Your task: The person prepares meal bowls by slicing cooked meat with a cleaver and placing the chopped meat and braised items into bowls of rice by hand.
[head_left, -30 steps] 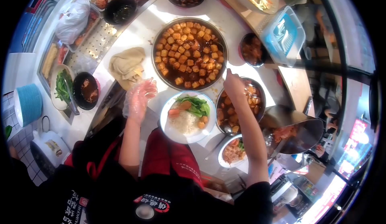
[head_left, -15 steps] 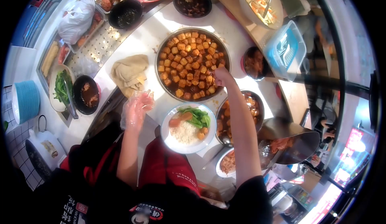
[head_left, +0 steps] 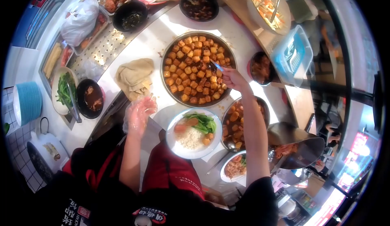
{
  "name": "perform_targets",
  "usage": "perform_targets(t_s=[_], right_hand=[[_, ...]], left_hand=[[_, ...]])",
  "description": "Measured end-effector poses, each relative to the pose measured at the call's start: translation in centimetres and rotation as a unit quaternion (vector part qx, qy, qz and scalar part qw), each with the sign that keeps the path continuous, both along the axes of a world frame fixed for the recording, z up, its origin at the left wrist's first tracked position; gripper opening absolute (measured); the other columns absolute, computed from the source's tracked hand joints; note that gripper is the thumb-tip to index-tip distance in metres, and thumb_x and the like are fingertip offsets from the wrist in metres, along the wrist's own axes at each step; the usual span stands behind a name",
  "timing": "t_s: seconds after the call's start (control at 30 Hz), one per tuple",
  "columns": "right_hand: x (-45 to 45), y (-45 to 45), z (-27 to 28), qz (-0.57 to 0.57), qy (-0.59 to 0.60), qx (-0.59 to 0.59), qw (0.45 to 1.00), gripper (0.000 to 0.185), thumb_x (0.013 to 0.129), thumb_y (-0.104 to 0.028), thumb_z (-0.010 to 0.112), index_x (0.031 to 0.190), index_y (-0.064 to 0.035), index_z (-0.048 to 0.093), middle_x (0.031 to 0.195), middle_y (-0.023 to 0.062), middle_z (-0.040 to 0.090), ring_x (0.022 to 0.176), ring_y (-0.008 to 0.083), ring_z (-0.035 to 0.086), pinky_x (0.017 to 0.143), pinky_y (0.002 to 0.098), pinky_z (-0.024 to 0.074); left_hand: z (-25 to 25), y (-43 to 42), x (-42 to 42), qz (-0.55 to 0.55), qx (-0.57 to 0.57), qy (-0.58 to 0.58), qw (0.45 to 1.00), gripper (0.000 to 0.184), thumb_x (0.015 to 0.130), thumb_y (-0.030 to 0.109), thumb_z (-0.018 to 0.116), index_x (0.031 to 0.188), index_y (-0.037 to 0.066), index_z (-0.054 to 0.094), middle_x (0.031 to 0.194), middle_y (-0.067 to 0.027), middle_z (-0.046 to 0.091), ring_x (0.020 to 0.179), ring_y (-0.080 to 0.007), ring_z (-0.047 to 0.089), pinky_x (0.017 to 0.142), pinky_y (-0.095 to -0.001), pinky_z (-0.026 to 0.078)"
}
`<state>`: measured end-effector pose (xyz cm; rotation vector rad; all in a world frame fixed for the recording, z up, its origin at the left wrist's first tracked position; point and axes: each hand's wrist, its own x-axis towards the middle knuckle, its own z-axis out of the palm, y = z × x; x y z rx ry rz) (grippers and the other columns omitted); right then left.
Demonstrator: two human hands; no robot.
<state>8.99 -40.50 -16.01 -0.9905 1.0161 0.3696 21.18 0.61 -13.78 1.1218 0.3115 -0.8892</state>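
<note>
My right hand (head_left: 234, 79) grips the handle of a metal utensil (head_left: 215, 65) over the right side of a large round pan (head_left: 165, 84) of tofu cubes in brown sauce. The utensil's far end is lost among the cubes. Left of the plate, my left hand (head_left: 141, 111) wears a clear plastic glove; its fingers are loosely curled and apart, with nothing held. Between my forearms sits a white plate (head_left: 174, 143) with rice (head_left: 190, 138), leafy greens (head_left: 202, 123), reddish slices and a few tofu cubes. A tan cloth (head_left: 134, 75) lies above my left hand.
Right of the plate is a second pan (head_left: 266, 114) of brown stew, with a smaller rice plate (head_left: 233, 167) below it. Blue plates (head_left: 28, 103) are stacked at far left. Dark bowls (head_left: 90, 98) and a blue basket (head_left: 291, 55) surround the counter. Another person's black clothing shows at lower left.
My right hand has moved up from beside the second pan to the large pan, and the utensil now shows over the cubes. The whole view has shifted slightly. My left hand remains near the cloth.
</note>
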Motion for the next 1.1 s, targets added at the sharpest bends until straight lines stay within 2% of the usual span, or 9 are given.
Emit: perform_targets(t_s=[0.3,0.6,0.67,0.7,0.73,0.8,0.93,1.0,1.1], right_hand=[[-1.4,-0.4,2.5,0.052,-0.017,0.002,0.999,0.039,0.101,-0.009,0.041,0.140,-0.0084,0.044,0.060,-0.0085,0.029,0.045,0.0036,0.024,0.038,0.0200,0.0192],[-3.8,-0.2,-0.8,0.312,-0.116,-0.505,0.796,0.035,0.099,-0.015,0.048,0.131,-0.0050,0.059,0.059,-0.0025,0.048,0.045,0.0091,0.040,0.045,0.0267,0.0345],[-2.7,1.1,2.5,0.276,-0.002,-0.362,0.890,0.036,0.099,-0.014,0.048,0.132,-0.0044,0.058,0.059,-0.0023,0.046,0.045,0.0090,0.038,0.044,0.0269,0.0324],[-2.0,1.9,4.1,0.260,0.038,-0.313,0.913,0.036,0.099,-0.014,0.048,0.132,-0.0041,0.058,0.058,-0.0023,0.045,0.045,0.0089,0.038,0.043,0.0270,0.0317],[-2.0,2.4,4.7,0.236,0.059,-0.286,0.927,0.037,0.099,-0.013,0.047,0.134,-0.0047,0.056,0.060,-0.0029,0.043,0.045,0.0083,0.035,0.043,0.0261,0.0293],[-2.3,3.1,5.0,0.208,0.080,-0.259,0.940,0.038,0.099,-0.013,0.047,0.135,-0.0052,0.054,0.061,-0.0035,0.041,0.045,0.0076,0.032,0.042,0.0252,0.0269],[-3.6,3.9,5.3,0.067,0.095,-0.118,0.986,0.038,0.101,-0.011,0.044,0.138,-0.0066,0.048,0.062,-0.0057,0.036,0.047,0.0049,0.027,0.041,0.0223,0.0207],[-4.4,4.2,5.1,0.043,0.069,-0.090,0.993,0.038,0.101,-0.010,0.043,0.139,-0.0069,0.047,0.062,-0.0062,0.036,0.048,0.0043,0.026,0.041,0.0215,0.0197],[-4.6,4.4,5.5,-0.008,0.061,-0.042,0.997,0.038,0.102,-0.021,0.047,0.137,-0.0069,0.050,0.056,-0.0070,0.035,0.044,0.0042,0.026,0.037,0.0193,0.0221]], left_hand=[[0.6,-1.1,0.7,-0.005,0.005,-0.001,1.000,0.040,0.094,0.032,0.052,0.115,-0.001,0.062,0.101,-0.0123,0.066,0.093,-0.0235,0.063,0.081,-0.0346,0.049],[-2.2,-3.8,0.9,-0.071,0.060,-0.033,0.995,0.034,0.095,0.024,0.053,0.114,-0.003,0.063,0.104,-0.0165,0.067,0.093,-0.0232,0.064,0.079,-0.0368,0.051],[-4.4,-6.8,0.4,0.034,-0.079,-0.001,0.996,0.034,0.093,0.022,0.058,0.110,-0.006,0.064,0.102,-0.0142,0.069,0.088,-0.0227,0.067,0.074,-0.0338,0.054],[-3.4,-9.0,1.1,-0.133,0.055,-0.257,0.956,0.033,0.092,0.022,0.058,0.109,-0.006,0.064,0.102,-0.0133,0.069,0.089,-0.0238,0.067,0.076,-0.0350,0.054],[-2.4,-11.5,1.8,-0.283,0.181,-0.485,0.808,0.032,0.092,0.021,0.059,0.108,-0.006,0.065,0.101,-0.0123,0.069,0.090,-0.0248,0.066,0.078,-0.0362,0.054],[-4.3,-16.3,2.3,-0.300,0.237,-0.657,0.649,0.030,0.091,0.019,0.058,0.107,-0.006,0.065,0.098,-0.0119,0.068,0.092,-0.0273,0.066,0.080,-0.0367,0.054],[-1.4,-23.4,3.1,-0.431,0.254,-0.651,0.570,0.026,0.090,0.015,0.058,0.104,-0.005,0.066,0.099,-0.0133,0.068,0.092,-0.0301,0.066,0.081,-0.0364,0.055],[-5.3,-25.2,2.6,-0.518,0.295,-0.660,0.457,0.025,0.090,0.012,0.055,0.105,-0.004,0.066,0.101,-0.0176,0.068,0.097,-0.0315,0.066,0.081,-0.0371,0.056],[-7.2,-26.1,3.0,-0.529,0.332,-0.606,0.493,0.025,0.089,0.007,0.052,0.107,-0.005,0.066,0.103,-0.0222,0.067,0.101,-0.0342,0.066,0.081,-0.0393,0.056]])
